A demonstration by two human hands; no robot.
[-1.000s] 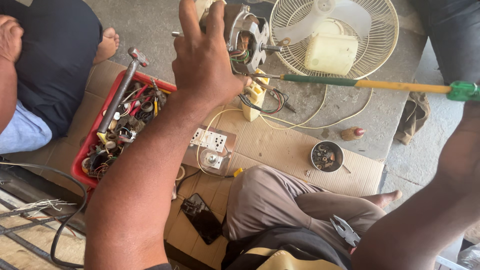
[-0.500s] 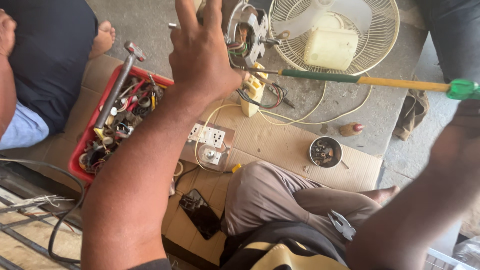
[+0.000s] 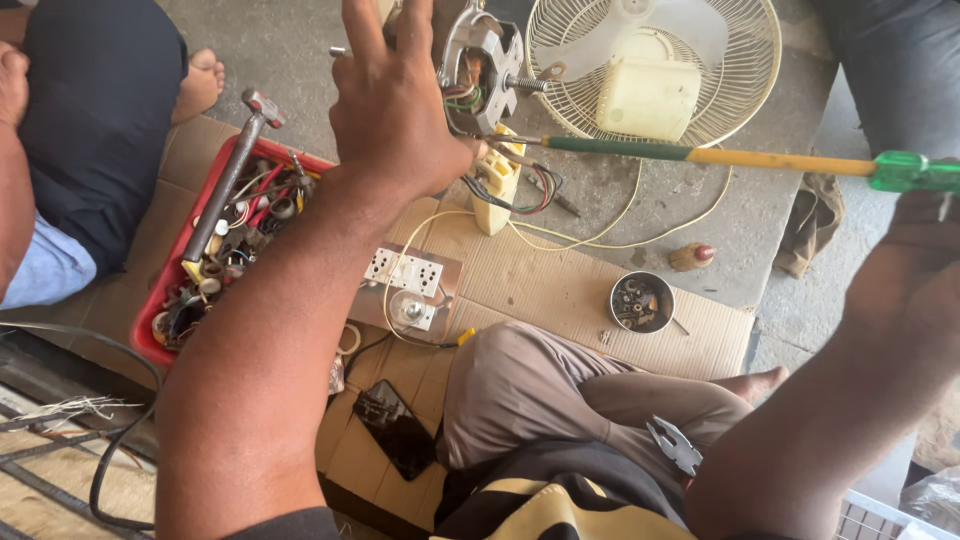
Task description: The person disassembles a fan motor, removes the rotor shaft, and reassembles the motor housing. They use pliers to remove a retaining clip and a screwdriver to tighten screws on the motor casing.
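Observation:
My left hand is raised at the top middle, fingers spread over the back of a grey fan motor with coloured wires, gripping it. My right hand at the right edge holds a long screwdriver with a green and yellow handle. Its metal tip reaches left to the motor's lower edge. A cream switch box hangs on wires just under the motor.
A cream fan guard with its housing lies on the concrete behind. A red tray of parts holds a hammer. On the cardboard are a socket board, a small tin of screws and a phone. Pliers rest on my lap. Another person sits at left.
The view has shifted slightly, so the motor and both hands sit a little higher. The screwdriver tip stays against the motor.

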